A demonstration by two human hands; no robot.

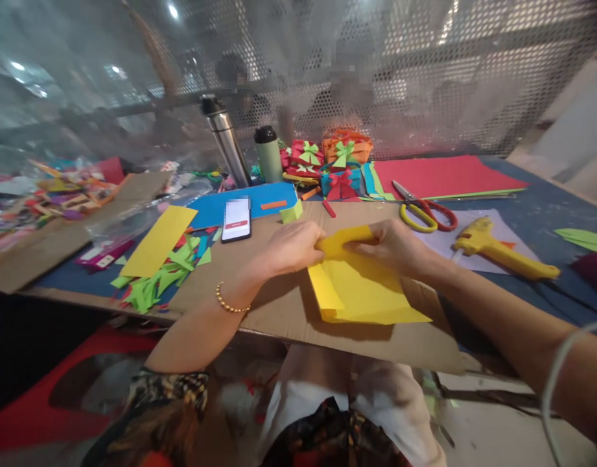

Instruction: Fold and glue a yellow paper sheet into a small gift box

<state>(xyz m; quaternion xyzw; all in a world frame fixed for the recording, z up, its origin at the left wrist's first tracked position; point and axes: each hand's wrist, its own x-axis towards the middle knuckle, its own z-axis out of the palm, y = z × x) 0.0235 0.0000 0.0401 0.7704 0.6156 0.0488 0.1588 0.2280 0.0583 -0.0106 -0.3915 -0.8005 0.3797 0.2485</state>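
Note:
A yellow paper sheet [363, 288] with folded edges is held above the brown cardboard [273, 311] in front of me. Its far edge is bent over into a flap. My left hand [298, 245] is closed on the far left corner of the paper. At the far right part of the flap, my right hand [388, 243] pinches the sheet, thumb on the near side. The left fingertips are partly hidden by the hand and the paper.
Right of the paper lie red-and-yellow scissors [427, 211] and a yellow glue gun [505, 250]. Green paper strips [157, 279], a yellow sheet [159, 240] and a phone [236, 220] are on the left. A steel flask [227, 143], a green bottle [269, 155] and paper boxes with bows [344, 152] stand behind.

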